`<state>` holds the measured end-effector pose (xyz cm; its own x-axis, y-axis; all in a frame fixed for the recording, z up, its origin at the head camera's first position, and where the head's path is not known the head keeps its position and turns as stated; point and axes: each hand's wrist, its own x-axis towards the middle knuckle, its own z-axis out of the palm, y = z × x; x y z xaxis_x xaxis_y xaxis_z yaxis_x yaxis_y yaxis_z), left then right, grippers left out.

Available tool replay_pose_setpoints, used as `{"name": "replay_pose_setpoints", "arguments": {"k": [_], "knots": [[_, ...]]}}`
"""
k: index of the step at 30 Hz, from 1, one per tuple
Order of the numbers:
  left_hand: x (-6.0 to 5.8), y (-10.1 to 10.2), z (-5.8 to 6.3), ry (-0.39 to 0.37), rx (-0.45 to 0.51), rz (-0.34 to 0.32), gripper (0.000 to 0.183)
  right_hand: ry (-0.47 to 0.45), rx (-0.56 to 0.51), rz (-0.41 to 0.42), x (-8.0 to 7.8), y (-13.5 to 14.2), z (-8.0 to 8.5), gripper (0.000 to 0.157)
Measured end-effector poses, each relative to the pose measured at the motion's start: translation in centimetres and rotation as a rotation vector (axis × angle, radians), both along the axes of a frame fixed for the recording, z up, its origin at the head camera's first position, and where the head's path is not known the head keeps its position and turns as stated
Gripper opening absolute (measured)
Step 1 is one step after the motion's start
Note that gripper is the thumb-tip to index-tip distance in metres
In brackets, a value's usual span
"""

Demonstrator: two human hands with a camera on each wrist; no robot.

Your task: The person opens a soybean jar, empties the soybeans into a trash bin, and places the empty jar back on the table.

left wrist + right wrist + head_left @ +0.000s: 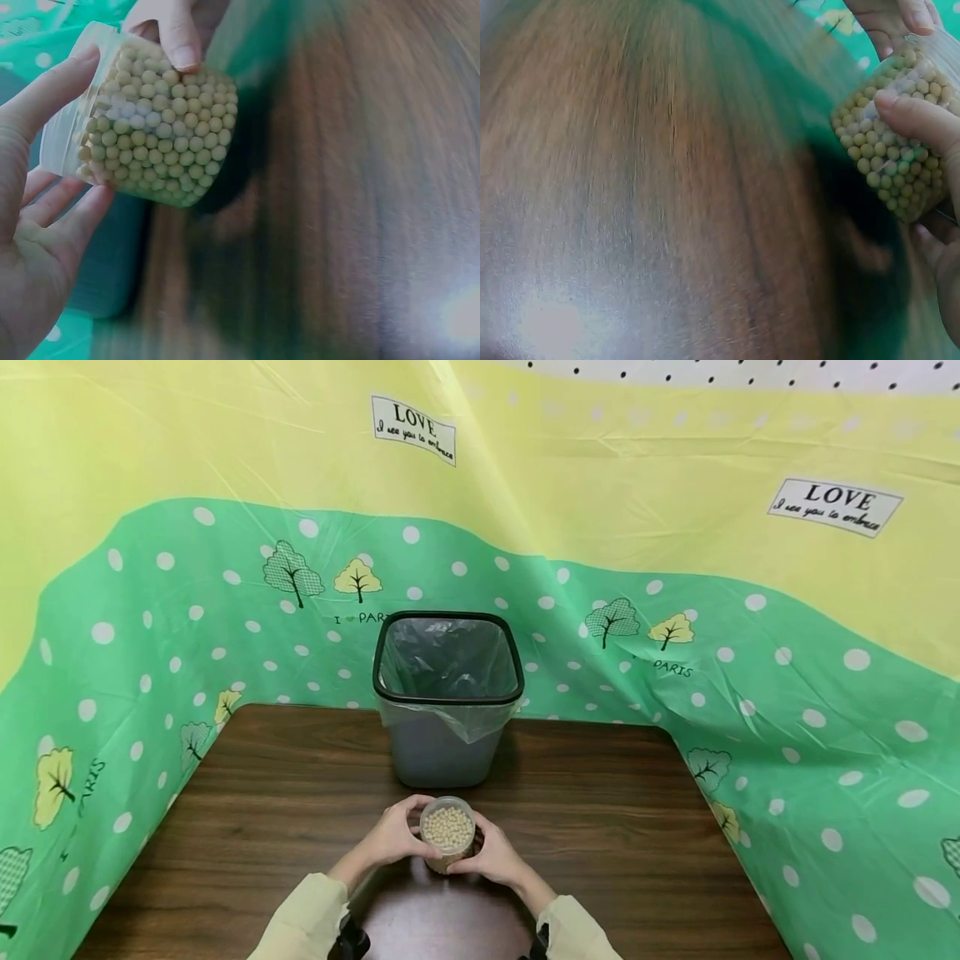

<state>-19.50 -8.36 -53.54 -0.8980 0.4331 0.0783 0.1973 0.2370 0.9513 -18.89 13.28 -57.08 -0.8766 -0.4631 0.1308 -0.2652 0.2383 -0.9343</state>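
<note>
Between both hands is a clear plastic jar [447,828] full of round, pale yellow beans, probably soybeans. My left hand [392,837] grips it from the left near the rim, thumb on the near side and fingers round the far side. From the right, my right hand [495,853] holds it lower down, its thumb pressed on the wall. In the left wrist view the beans [161,127] show through the clear wall. The right wrist view has the jar [900,135] at its right edge, partly covered by the right thumb.
A grey trash bin [448,747] with a black rim and clear plastic liner stands just beyond the jar on the dark wooden table [285,793]. A green and yellow patterned curtain [720,610] surrounds the table's back and sides.
</note>
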Motion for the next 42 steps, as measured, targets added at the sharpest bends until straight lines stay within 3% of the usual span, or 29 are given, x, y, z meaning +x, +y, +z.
{"name": "replay_pose_setpoints", "arguments": {"k": [6, 10, 15, 18, 22, 33, 42], "knots": [[-0.1, -0.4, 2.4, -0.052, 0.126, -0.052, 0.072, 0.099, 0.065, -0.031, 0.2, 0.4, 2.5, 0.080], [-0.4, -0.4, 4.1, -0.036, 0.208, -0.093, 0.070, 0.186, 0.053, -0.046, 0.3, 0.5, 4.8, 0.076], [-0.5, -0.3, 6.4, -0.002, 0.286, -0.123, 0.071, 0.299, 0.005, -0.021, 0.6, 0.3, 9.4, 0.076], [-0.6, -0.4, 7.9, 0.034, 0.315, -0.127, 0.073, 0.321, -0.001, -0.017, 0.8, 0.0, 12.2, 0.076], [-0.9, -0.7, 9.7, 0.078, 0.348, -0.126, 0.074, 0.337, 0.014, -0.032, 0.4, -0.4, 14.6, 0.078], [-2.3, -1.0, 12.8, 0.095, 0.367, -0.120, 0.078, 0.445, 0.064, -0.043, -1.0, -0.7, 18.2, 0.079], [-3.0, -0.6, 13.6, 0.107, 0.390, -0.124, 0.078, 0.429, 0.095, -0.038, -1.7, -0.5, 19.5, 0.081]]}}
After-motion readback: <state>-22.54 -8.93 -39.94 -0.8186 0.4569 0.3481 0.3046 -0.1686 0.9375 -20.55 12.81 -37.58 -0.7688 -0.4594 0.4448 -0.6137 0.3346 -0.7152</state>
